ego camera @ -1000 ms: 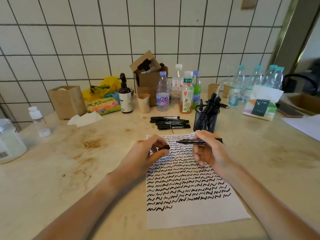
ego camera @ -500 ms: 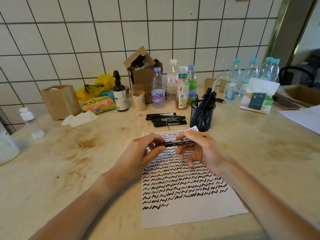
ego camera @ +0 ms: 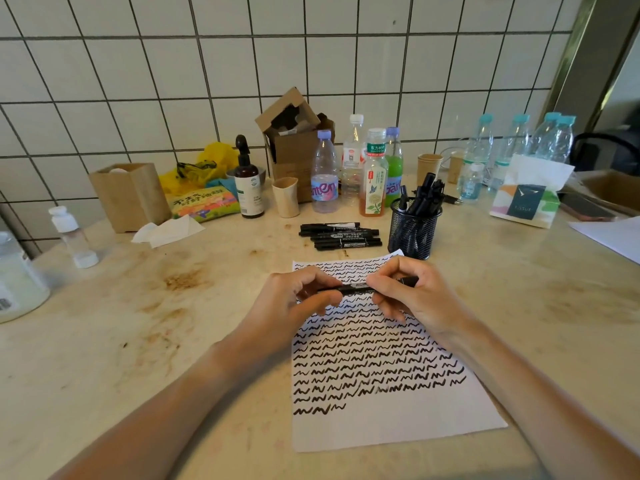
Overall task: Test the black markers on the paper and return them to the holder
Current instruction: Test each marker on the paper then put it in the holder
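A black marker is lying sideways in the air, just above the top part of the paper. Both hands are holding it. The left hand is pinching one end with its curled fingers. The right hand is wrapping its fingers around the other end, and a short black bit is sticking out past them on the right. I cannot tell if the cap is on all the way.

The paper is lying flat on the counter under both hands. Rows of black squiggly lines are filling most of it, and the bottom part is blank.

Just past the right hand, a black mesh holder is standing upright, touching the top corner of the paper. Lots of black markers are poking out of it. Just past the left hand, a little pile of loose markers is lying flat on the counter beside the holder.

Farther back, bottles are standing in a bunch by the tiled wall, next to an open cardboard box and a paper cup. A dark pump bottle is standing to the left of the cup. A tissue pack is sitting well off to the right of the hands. A crumpled tissue is lying well off to the left of them.
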